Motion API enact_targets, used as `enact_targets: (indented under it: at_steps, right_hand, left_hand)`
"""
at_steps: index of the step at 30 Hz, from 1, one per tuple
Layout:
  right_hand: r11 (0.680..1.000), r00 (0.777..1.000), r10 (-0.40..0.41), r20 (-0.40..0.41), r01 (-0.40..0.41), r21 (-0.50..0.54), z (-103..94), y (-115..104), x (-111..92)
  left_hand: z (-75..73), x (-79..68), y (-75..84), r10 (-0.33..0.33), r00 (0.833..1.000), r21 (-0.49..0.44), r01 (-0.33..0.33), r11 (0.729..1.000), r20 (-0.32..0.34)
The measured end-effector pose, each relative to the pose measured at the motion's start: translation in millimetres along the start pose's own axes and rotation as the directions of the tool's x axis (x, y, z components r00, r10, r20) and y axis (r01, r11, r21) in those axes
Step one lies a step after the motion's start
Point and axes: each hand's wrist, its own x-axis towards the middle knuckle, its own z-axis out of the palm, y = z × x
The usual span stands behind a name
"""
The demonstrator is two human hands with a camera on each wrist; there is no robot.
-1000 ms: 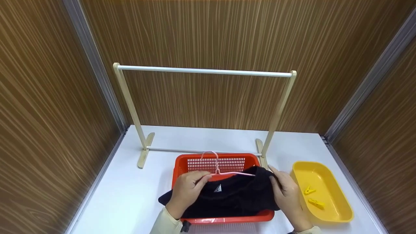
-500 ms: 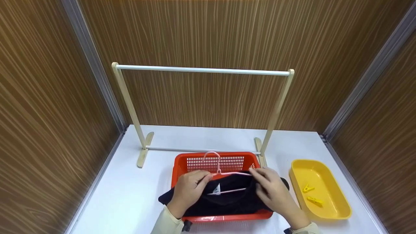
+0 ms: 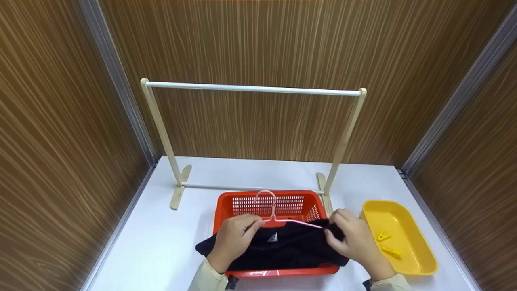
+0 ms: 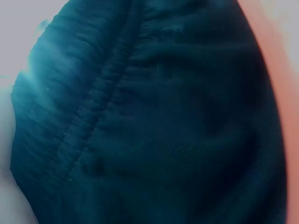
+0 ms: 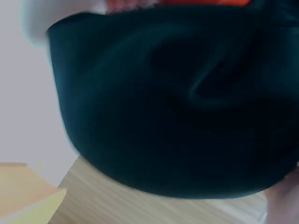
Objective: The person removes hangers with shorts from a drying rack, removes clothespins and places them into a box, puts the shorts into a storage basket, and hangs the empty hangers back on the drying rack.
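A pink clothes hanger stands with its hook up, its arms running toward the shoulders of a black shirt with a small white label at the neckline. Thumb and fingers of my left hand pinch the hanger left of its neck. My right hand grips the shirt at its right shoulder, fingers curled, by the hanger's visible right end. Both wrist views are filled mostly by dark shirt cloth, with gathered seams on the left one. The hanger's lower bar is hidden by the cloth.
Under the shirt stands a red plastic basket. To the right, a yellow tray holds two yellow clothespins. Behind is a wooden rack with a white top bar; wood-grain walls enclose the white table.
My right hand went from the shirt's shoulder to the hanger's right arm, then back right to the shoulder. The neckline, gaping half a second ago, covers the lower bar again. The left hand stayed.
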Motion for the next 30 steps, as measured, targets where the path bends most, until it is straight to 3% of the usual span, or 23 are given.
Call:
enact_targets:
  at_steps: [4, 7, 9, 18, 25, 30]
  right_hand:
    - [0.996, 0.995, 0.039, 0.090, -0.046, 0.072, -7.5, 8, -10]
    - [0.988, 0.970, 0.121, 0.210, -0.138, 0.069, -10.4, 11, -19]
    - [0.985, 0.962, 0.154, 0.228, -0.168, 0.047, -9.6, 12, -25]
    - [0.985, 0.986, 0.167, 0.018, -0.168, 0.050, -5.2, 15, -29]
    - [0.997, 0.998, -0.010, -0.067, 0.015, 0.077, -4.9, 29, -28]
    - [0.995, 0.993, -0.063, -0.101, 0.070, 0.065, -5.5, 37, -31]
  left_hand:
    - [-3.1, -2.2, -2.9, -0.005, 1.000, -0.007, 0.005, 1.000, -0.015]
    - [-4.8, -3.1, -4.2, -0.009, 1.000, 0.005, 0.009, 1.000, -0.012]
    - [-4.7, -3.8, -5.1, -0.014, 1.000, 0.007, 0.014, 1.000, -0.007]
    - [-3.6, -5.5, -9.7, -0.010, 0.998, -0.049, 0.007, 0.999, -0.057]
    - [-8.0, -5.9, -16.3, 0.033, 0.997, -0.100, -0.040, 0.994, -0.074]
    - [-11.0, -3.8, -20.9, 0.046, 0.996, -0.122, -0.055, 0.991, -0.074]
